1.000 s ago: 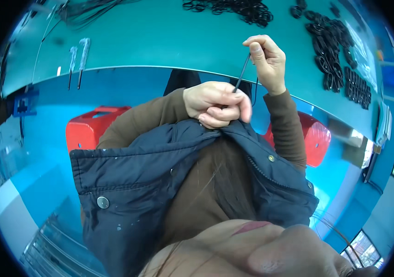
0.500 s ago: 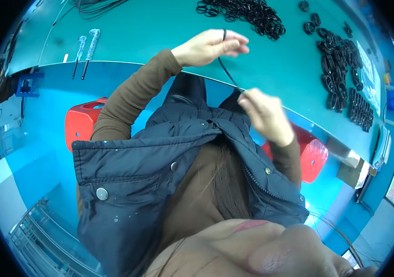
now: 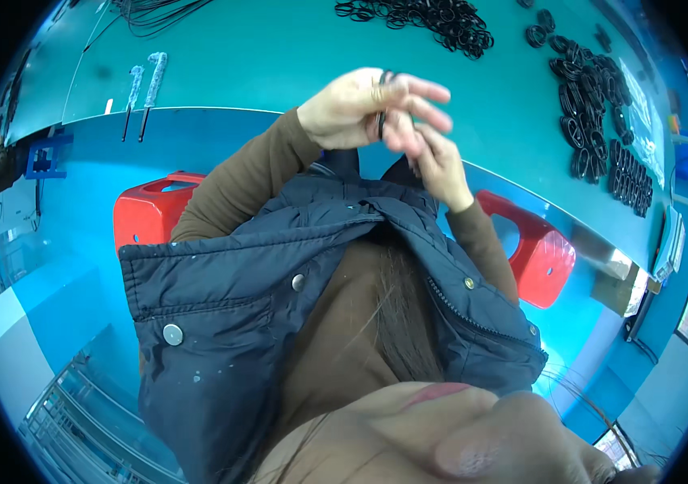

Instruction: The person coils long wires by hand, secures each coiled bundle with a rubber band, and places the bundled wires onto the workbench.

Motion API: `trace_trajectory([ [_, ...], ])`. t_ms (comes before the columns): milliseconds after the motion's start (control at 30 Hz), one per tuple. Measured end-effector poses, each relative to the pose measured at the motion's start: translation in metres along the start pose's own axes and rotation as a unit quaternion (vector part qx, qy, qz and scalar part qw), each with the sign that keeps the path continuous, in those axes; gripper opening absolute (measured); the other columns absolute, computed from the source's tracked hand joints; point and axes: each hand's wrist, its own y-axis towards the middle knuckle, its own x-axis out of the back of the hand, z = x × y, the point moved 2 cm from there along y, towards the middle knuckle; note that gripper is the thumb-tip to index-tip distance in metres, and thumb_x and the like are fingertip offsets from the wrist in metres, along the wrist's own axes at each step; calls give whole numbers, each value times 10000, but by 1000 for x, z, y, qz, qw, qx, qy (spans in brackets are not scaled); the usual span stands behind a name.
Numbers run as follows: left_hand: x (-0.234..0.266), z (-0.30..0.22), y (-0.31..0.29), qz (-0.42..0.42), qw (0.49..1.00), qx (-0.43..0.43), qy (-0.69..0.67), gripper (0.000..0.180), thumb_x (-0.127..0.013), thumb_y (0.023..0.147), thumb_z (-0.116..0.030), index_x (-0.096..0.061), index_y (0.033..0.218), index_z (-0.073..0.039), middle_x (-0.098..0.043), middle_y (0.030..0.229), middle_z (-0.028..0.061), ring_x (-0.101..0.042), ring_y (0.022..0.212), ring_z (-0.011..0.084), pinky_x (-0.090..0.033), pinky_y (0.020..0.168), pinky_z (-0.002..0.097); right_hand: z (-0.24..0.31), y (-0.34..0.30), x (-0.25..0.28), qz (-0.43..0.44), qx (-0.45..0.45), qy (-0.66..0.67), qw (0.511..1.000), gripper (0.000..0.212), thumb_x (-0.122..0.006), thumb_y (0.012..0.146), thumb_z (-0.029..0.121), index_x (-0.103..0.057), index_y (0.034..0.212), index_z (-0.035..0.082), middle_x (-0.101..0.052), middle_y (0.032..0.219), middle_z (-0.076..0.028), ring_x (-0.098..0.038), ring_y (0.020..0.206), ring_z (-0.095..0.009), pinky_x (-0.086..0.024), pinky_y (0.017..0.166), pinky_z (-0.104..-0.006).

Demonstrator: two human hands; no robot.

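A thin black cable [image 3: 381, 123] is looped round the fingers of my left hand [image 3: 352, 101], which is raised over the table's near edge. My left thumb lies against the loop, while the fingertips stretch out to the right. Close beside those fingertips, my right hand [image 3: 445, 173] is closed in a pinch on the cable's running part, mostly hidden between the fingers. The two hands meet or nearly touch, and the fingertips are slightly blurred.
The green table [image 3: 263, 64] bears a heap of small black rings [image 3: 453, 24], coiled black cables [image 3: 582, 97] at right and loose black cables [image 3: 158, 12] at far left. Two wrapped rods [image 3: 153, 85] overhang its edge. Red stools [image 3: 146, 211] stand at both sides.
My right hand has risen and moved left to my left hand, and the stretch of cable between them has been wound round the left fingers. The left hand dipped slightly.
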Motion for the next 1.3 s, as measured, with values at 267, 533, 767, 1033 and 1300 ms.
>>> trace_trajectory([
  [267,28,2,-3,-101,946,-64,302,436,-440,975,-173,-363,1359,17,-455,1346,176,-442,1256,249,-436,992,377,69,-40,20,80,165,-240,953,107,-580,852,106,-568,930,34,-596,745,-157,-606,672,-345,-480,589,-378],
  [533,-21,20,-16,50,986,153,52,490,-421,983,-248,-338,1352,64,-482,1288,242,-622,1013,313,-543,828,326,40,18,38,-33,173,-38,984,128,-598,868,118,-643,870,-2,-641,756,-43,-584,653,-118,-452,580,-249],
  [767,5,-22,-1,-89,981,-141,102,535,-394,984,-308,-317,1368,56,-393,1369,251,-429,1253,362,-446,983,412,2,-43,-5,72,-51,-101,991,150,-505,919,144,-527,1009,26,-604,684,-148,-617,591,-274,-475,547,-358],
  [1033,14,27,-14,-58,941,71,325,461,-432,982,-205,-333,1393,-20,-401,1400,118,-480,1216,221,-443,980,361,96,-16,39,-10,280,-272,921,60,-623,817,93,-614,862,54,-607,766,-126,-603,648,-317,-470,537,-349],
  [1300,-7,-1,-15,36,997,-26,66,590,-370,985,-373,-284,1387,49,-374,1365,290,-646,974,278,-557,741,253,10,3,20,-48,42,-44,997,164,-502,933,135,-602,954,8,-548,632,-75,-526,547,-124,-433,528,-279],
])
